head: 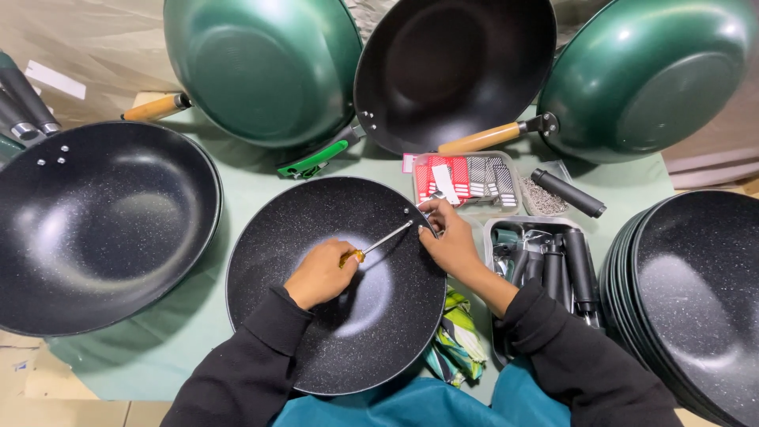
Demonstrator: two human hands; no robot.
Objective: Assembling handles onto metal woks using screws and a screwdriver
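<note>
A black speckled wok pan (316,237) lies in front of me on the green table cloth, with no handle showing. My left hand (320,274) grips a screwdriver (385,239) with a yellow handle, its shaft reaching to the pan's right rim. My right hand (447,237) pinches the rim where the screwdriver tip meets it, fingers closed on a small metal part I cannot make out.
A large black pan (95,221) sits at the left. Two green woks (265,67) (648,71) and a black wok (451,67) lean at the back. A stack of black pans (696,292) stands right. Trays hold black handles (553,269), packets (466,178) and screws (541,198).
</note>
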